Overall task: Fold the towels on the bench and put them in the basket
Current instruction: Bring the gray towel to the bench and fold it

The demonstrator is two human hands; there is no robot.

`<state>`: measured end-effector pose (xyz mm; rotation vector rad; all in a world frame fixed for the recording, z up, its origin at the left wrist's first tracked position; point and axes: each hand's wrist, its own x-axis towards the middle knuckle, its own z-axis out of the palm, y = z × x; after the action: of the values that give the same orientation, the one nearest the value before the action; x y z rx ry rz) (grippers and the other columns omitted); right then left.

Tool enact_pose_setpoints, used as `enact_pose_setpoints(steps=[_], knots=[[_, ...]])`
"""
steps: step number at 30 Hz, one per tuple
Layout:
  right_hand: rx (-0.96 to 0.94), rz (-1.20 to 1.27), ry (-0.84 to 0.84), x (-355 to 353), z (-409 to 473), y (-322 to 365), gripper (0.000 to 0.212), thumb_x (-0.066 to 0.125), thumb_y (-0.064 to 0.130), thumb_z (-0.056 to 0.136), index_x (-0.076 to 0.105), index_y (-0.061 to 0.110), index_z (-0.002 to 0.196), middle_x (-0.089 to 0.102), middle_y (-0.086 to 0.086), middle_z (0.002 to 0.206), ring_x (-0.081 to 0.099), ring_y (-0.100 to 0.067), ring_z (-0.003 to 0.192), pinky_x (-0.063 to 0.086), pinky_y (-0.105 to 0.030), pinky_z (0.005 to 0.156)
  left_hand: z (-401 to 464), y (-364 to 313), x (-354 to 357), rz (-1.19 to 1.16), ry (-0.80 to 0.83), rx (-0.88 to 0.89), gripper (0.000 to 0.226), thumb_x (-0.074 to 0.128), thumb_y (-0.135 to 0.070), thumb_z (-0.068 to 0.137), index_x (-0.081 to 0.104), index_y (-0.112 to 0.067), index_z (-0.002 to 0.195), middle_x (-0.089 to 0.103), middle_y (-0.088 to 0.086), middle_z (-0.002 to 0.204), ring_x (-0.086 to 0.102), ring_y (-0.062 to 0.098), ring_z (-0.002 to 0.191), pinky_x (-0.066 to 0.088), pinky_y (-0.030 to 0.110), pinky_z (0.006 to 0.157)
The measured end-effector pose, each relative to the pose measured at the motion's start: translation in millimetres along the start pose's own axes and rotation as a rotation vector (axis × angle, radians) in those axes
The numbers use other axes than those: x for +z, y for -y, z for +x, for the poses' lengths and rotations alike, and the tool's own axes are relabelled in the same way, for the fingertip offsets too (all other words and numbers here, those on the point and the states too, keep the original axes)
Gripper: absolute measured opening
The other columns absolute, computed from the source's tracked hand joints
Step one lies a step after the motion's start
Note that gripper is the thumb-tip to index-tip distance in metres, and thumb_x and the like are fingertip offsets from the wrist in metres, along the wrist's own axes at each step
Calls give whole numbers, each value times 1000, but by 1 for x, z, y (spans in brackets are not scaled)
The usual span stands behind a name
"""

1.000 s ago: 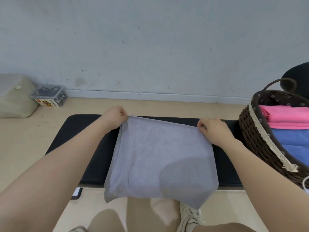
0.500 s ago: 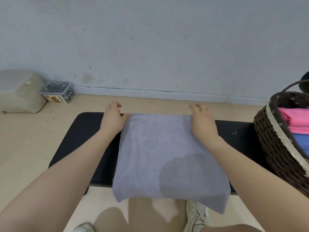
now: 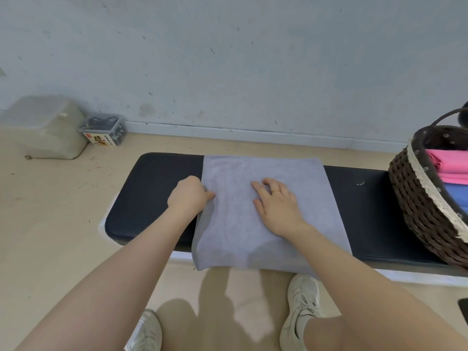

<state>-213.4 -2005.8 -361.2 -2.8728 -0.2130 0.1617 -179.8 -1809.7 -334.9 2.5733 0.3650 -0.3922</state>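
A grey towel [image 3: 255, 171] lies folded across the black padded bench [image 3: 152, 188], its near edge hanging a little over the front. My left hand [image 3: 188, 197] pinches the towel's left edge about halfway along. My right hand [image 3: 277, 203] rests flat on the middle of the towel with fingers spread; a ring shows on one finger. At the right end of the bench stands a dark wicker basket [image 3: 415, 198] with a lace-trimmed rim, holding a folded pink towel [image 3: 448, 165] above a blue towel [image 3: 458, 196].
On the floor by the wall at the left sit a pale bag-like bundle [image 3: 43, 127] and a small clear plastic box [image 3: 103, 130]. My shoes [image 3: 301, 302] stand on the floor under the bench's front edge. A dark object [image 3: 463, 305] shows at the right edge.
Both hands left the towel's far corners and came back toward me. The left hand now grips the left edge and the right hand lies flat on the middle. The towel now lies flat on the bench.
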Motion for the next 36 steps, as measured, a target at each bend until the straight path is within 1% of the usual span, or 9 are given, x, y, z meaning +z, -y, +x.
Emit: enact_pose_setpoints(steps=[3, 8, 12, 14, 16, 20, 26, 31, 36], knots=[[-5, 12, 20, -2, 0, -3, 49, 31, 37, 100, 23, 27, 147, 20, -1, 153, 16, -22, 141, 16, -35, 113, 0, 4, -3, 11, 0, -2, 37, 60, -26, 88, 43, -9, 59, 45, 4, 58, 43, 18, 51, 33, 26, 48], [-5, 96, -24, -8, -6, -8, 45, 43, 29, 98, 38, 16, 140, 29, -4, 150, 28, -22, 138, 24, -32, 110, -1, 12, -2, -51, -6, 17, 27, 59, -27, 90, 59, -2, 79, 51, 5, 64, 49, 20, 58, 43, 30, 58], [275, -55, -264, -20, -21, -29, 31, 44, 24, 96, 51, 9, 122, 47, -10, 129, 45, -30, 116, 37, -37, 89, -20, 7, 6, 122, -262, 220, 16, 51, -19, 93, 53, -5, 101, 49, 7, 95, 49, 23, 77, 39, 33, 59], [423, -92, -280, -28, -28, -45, 29, 43, 24, 96, 52, 6, 118, 50, -13, 123, 48, -32, 110, 38, -38, 84, -29, 6, 15, 234, -333, 396, 15, 46, -16, 93, 58, -7, 98, 50, 8, 105, 51, 25, 86, 42, 35, 65], [515, -85, -255, -33, -31, -58, 33, 46, 28, 96, 53, 3, 115, 52, -15, 119, 49, -33, 108, 40, -39, 84, -32, 7, 23, 244, -329, 457, 20, 44, -17, 95, 61, -7, 95, 54, 8, 106, 53, 25, 88, 43, 34, 68], [612, -9, -231, -33, -30, -66, 35, 48, 30, 95, 53, -1, 111, 56, -19, 115, 49, -36, 109, 42, -40, 85, -30, 11, 27, 194, -321, 411, 24, 42, -22, 97, 56, -7, 108, 53, 7, 114, 54, 23, 91, 38, 29, 62], [591, 8, -149, -40, -24, -76, 26, 42, 22, 98, 55, 2, 109, 60, -17, 112, 49, -34, 110, 41, -39, 82, -28, 16, 32, 279, -267, 448, 27, 35, -19, 100, 52, -4, 114, 48, 9, 119, 48, 23, 100, 40, 29, 76], [582, -47, -172, -47, -28, -90, 24, 42, 21, 96, 57, 3, 104, 62, -16, 104, 55, -33, 100, 45, -41, 82, -27, 19, 29, 338, -264, 424, 19, 36, -7, 98, 51, -5, 110, 47, 8, 116, 44, 21, 97, 32, 25, 68], [572, -117, -141, -48, -32, -82, 22, 44, 16, 96, 53, 3, 111, 57, -15, 115, 53, -32, 107, 41, -38, 84, -35, 10, 19, 468, -213, 366, 25, 39, 6, 90, 50, -4, 109, 45, 10, 116, 34, 17, 86, 34, 24, 67]])
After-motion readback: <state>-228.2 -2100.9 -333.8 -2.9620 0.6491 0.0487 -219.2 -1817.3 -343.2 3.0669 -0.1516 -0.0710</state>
